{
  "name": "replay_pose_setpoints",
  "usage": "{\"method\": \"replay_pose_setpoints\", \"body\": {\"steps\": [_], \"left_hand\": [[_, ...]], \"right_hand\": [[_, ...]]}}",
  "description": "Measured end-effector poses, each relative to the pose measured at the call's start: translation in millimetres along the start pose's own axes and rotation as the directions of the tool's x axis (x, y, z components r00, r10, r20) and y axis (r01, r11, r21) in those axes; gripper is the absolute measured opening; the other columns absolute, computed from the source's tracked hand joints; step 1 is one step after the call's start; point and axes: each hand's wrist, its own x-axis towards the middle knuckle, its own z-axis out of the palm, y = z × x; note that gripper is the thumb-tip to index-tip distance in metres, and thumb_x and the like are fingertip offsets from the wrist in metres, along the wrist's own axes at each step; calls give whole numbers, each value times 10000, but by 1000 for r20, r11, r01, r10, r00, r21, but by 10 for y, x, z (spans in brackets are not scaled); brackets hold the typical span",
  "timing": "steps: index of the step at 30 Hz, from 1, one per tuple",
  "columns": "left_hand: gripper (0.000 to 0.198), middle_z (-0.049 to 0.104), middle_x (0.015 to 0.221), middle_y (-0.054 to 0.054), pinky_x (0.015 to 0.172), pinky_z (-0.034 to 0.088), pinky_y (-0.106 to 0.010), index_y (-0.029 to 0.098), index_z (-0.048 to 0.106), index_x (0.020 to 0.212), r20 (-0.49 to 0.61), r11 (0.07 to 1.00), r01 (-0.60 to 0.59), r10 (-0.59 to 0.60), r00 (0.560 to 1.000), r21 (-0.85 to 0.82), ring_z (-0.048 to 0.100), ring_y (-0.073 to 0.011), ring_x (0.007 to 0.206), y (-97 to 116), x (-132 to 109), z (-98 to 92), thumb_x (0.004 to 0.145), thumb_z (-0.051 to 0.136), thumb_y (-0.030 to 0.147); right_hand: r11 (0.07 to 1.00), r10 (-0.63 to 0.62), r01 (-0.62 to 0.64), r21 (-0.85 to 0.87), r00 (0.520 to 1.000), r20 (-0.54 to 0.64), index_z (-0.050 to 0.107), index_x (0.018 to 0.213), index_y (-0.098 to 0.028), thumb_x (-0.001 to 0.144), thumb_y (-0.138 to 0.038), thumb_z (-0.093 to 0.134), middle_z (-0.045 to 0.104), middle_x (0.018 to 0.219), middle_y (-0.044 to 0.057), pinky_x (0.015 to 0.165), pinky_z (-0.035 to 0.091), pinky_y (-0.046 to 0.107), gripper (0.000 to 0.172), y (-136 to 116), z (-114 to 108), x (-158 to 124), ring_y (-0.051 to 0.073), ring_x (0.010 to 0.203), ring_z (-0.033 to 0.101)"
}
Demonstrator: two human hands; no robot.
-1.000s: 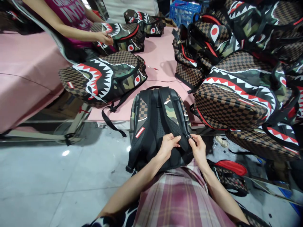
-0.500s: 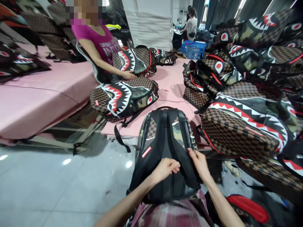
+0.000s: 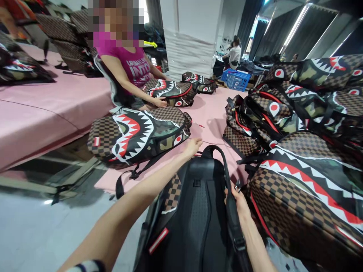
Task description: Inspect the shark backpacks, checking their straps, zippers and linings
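A black-backed backpack (image 3: 195,211) with checkered and camouflage sides lies back-up against my lap and the edge of the pink table (image 3: 51,109). My left hand (image 3: 193,147) reaches forward to its top by the carry handle, fingers stretched out, touching the top edge. My right hand (image 3: 237,196) is closed on the backpack's right shoulder strap (image 3: 228,189), beside a small zipper pull. A shark-mouth backpack (image 3: 136,134) lies just left of my left hand.
A big pile of shark-mouth backpacks (image 3: 306,124) fills the right side. A person in a magenta shirt (image 3: 130,70) sits across, handling another backpack (image 3: 170,92). A blue crate (image 3: 236,80) and another person stand far back. Grey floor lies lower left.
My left hand left the lower strap and reached forward to the backpack's top. The right hand slid up along the right strap. The backpack came closer and the view tilted upward.
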Motion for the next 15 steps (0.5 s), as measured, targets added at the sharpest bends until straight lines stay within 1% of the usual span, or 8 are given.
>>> {"method": "replay_pose_setpoints", "body": {"steps": [3,5,7,8,10,12,13,15], "left_hand": [[234,698,886,-58,807,450,-248,163,687,885,205,997,-52,64,977,-65,626,-164,854,-37,221,254,678,628,253],[179,698,822,-38,764,450,-226,171,699,785,367,990,-91,124,922,-106,621,-156,813,-35,276,378,662,640,288],[183,672,712,-24,683,440,-210,160,681,676,478,984,-117,169,862,-137,596,-142,708,-34,295,467,672,622,333],[212,639,642,-11,630,419,-200,155,655,614,496,981,-133,187,848,-142,562,-127,639,-35,298,498,680,611,352],[311,506,496,26,518,333,-195,156,547,481,476,979,-179,205,855,-99,438,-92,503,-33,299,540,693,594,380],[421,340,430,51,461,226,-216,169,398,409,465,971,-239,218,858,-15,288,-68,440,-18,296,563,712,565,409],[455,280,426,57,455,189,-228,177,335,401,471,964,-263,218,855,32,234,-63,434,-8,295,571,718,552,423],[485,219,428,60,456,153,-243,188,262,408,489,952,-283,195,850,113,184,-59,432,11,297,585,715,543,437]], "right_hand": [[994,48,-53,99,997,55,617,1028,-242,618,-381,757,523,543,-65,363,281,167,455,89,-73,49,48,371,368],[989,85,-95,115,992,89,619,1002,-239,629,-377,750,504,537,-66,349,258,169,419,112,-79,34,42,357,318],[986,116,-129,108,986,117,623,957,-230,640,-358,738,492,535,-66,344,243,169,361,110,-65,0,33,351,261],[986,121,-134,100,985,124,625,929,-226,643,-348,732,477,526,-71,341,233,168,329,104,-58,-25,30,350,232],[993,98,-104,58,990,103,627,834,-214,643,-344,721,453,514,-74,341,220,168,249,86,-58,-97,28,354,199],[998,28,-27,-57,999,26,613,682,-191,644,-395,710,467,507,-56,344,221,180,229,60,-90,-202,30,357,204],[989,-9,5,-146,1000,-27,608,629,-184,657,-445,691,489,506,-37,350,237,190,275,42,-120,-266,39,358,238],[946,-68,26,-324,990,-120,649,634,-181,705,-580,591,562,538,22,385,313,221,410,-3,-203,-409,91,398,389]]}}
